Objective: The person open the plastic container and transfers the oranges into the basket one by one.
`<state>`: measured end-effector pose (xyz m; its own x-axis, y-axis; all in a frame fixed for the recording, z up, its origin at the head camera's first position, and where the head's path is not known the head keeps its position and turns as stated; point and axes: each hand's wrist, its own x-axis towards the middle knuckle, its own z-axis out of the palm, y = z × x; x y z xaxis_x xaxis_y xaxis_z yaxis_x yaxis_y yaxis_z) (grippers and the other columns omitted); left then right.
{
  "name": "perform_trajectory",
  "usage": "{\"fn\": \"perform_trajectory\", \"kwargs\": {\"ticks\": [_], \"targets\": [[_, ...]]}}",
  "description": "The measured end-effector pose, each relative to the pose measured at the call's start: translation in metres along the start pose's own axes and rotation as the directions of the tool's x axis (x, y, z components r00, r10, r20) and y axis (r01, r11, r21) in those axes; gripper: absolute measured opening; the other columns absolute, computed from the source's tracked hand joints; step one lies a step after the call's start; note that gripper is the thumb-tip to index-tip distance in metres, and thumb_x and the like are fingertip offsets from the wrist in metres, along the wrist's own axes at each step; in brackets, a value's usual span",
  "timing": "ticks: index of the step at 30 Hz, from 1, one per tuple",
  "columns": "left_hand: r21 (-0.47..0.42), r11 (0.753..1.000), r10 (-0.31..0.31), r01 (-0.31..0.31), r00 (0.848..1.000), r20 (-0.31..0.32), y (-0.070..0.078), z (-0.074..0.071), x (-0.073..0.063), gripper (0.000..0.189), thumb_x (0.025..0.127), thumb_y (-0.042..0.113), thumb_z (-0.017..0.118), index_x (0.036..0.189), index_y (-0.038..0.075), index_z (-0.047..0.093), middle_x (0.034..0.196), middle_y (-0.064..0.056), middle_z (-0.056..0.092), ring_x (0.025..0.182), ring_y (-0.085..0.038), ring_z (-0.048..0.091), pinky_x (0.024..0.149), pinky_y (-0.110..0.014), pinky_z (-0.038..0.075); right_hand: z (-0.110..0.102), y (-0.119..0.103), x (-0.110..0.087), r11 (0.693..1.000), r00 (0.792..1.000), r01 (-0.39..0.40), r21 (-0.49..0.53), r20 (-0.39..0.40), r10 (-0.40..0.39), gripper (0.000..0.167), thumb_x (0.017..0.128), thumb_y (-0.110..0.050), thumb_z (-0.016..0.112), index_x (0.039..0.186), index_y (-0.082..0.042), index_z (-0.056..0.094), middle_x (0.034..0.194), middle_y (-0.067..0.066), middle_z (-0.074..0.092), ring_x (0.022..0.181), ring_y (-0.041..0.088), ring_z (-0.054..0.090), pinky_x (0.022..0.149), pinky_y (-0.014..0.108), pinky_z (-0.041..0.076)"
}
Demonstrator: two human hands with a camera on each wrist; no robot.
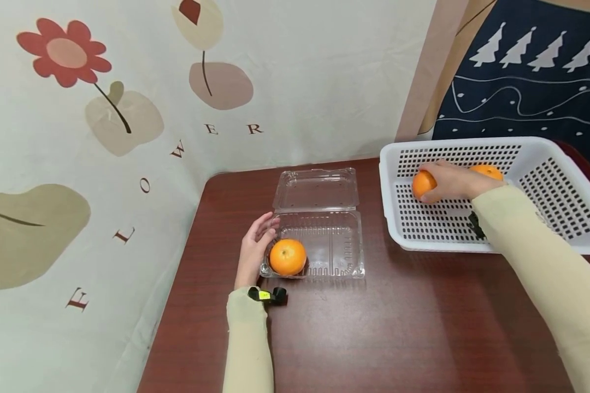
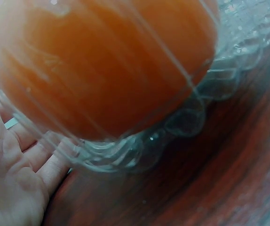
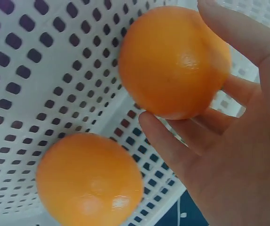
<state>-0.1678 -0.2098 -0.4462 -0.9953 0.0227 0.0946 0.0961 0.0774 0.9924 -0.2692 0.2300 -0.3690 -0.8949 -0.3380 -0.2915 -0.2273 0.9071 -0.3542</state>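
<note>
In the head view my right hand (image 1: 449, 180) is inside the white basket (image 1: 472, 248), its thumb and fingers around an orange (image 1: 423, 185). A second orange (image 1: 487, 171) lies in the basket, partly hidden behind that hand; the right wrist view shows this other orange (image 3: 90, 181) whole. To the left, a clear plastic clamshell box (image 1: 341, 245) stands with its lid (image 1: 317, 191) folded back. One orange (image 1: 287, 256) sits in its near left corner. My left hand (image 1: 255, 245) rests against the box's left side, fingers extended along the outer wall in the left wrist view.
Box and basket stand on a dark red-brown table (image 1: 354, 338). A pale flower-printed cloth (image 1: 300, 82) hangs behind and to the left. Dark fabric with white trees (image 1: 516, 98) is behind the basket at the right.
</note>
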Motion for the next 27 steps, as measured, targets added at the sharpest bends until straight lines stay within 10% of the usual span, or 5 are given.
{"fn": "perform_trajectory", "kwargs": {"ticks": [27], "targets": [[0.029, 0.999, -0.021, 0.021, 1.0, 0.0, 0.0, 0.0, 0.001, 0.043, 0.09, 0.012, 0.052, 0.132, 0.011, 0.042, 0.125, -0.012, 0.051, 0.114, -0.024, 0.047, 0.094, -0.032, 0.04, -0.045, -0.049, -0.04, 0.992, 0.991, 0.128, -0.02, -0.038, -0.129, 0.071, 0.083, -0.047, 0.056, 0.136, -0.005, 0.032, 0.136, 0.026, 0.024, 0.117, 0.039, 0.032, 0.095, 0.059, 0.026]]}}
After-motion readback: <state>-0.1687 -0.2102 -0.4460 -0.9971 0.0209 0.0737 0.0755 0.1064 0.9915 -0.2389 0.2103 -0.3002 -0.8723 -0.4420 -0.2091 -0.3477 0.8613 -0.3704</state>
